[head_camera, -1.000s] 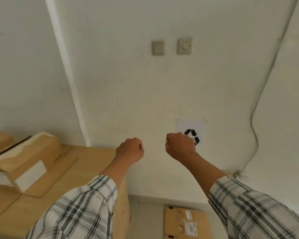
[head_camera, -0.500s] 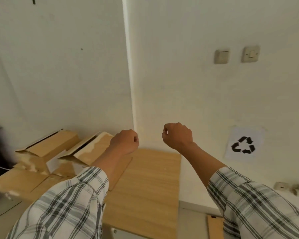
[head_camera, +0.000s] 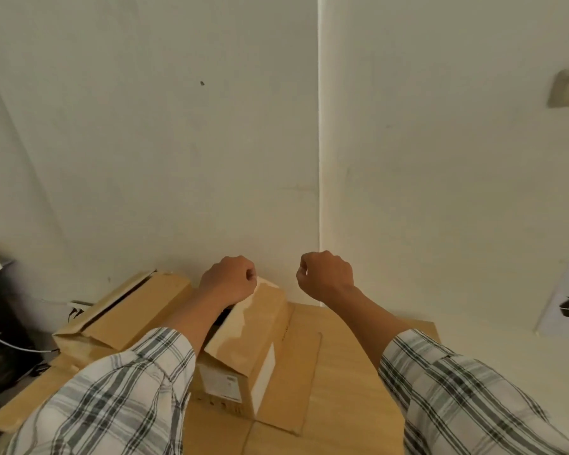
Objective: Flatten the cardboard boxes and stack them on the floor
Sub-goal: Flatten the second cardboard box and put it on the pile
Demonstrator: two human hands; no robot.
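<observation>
Left hand [head_camera: 229,280] and right hand [head_camera: 326,275], fingers curled on nothing, hover over table [head_camera: 349,395] | nearer box [head_camera: 243,336] under left, possibly touching; second box [head_camera: 128,310] beside it | risk: careless press skids box off edge.

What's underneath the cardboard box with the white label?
A flattened cardboard sheet, lying on the wooden table. The labelled box and the left sleeve cover its middle, so anything else beneath is hidden.

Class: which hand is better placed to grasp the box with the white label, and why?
Probably the left hand: its fist is over the far end of the box. The right hand hangs off to the side, beyond its edge.
</observation>
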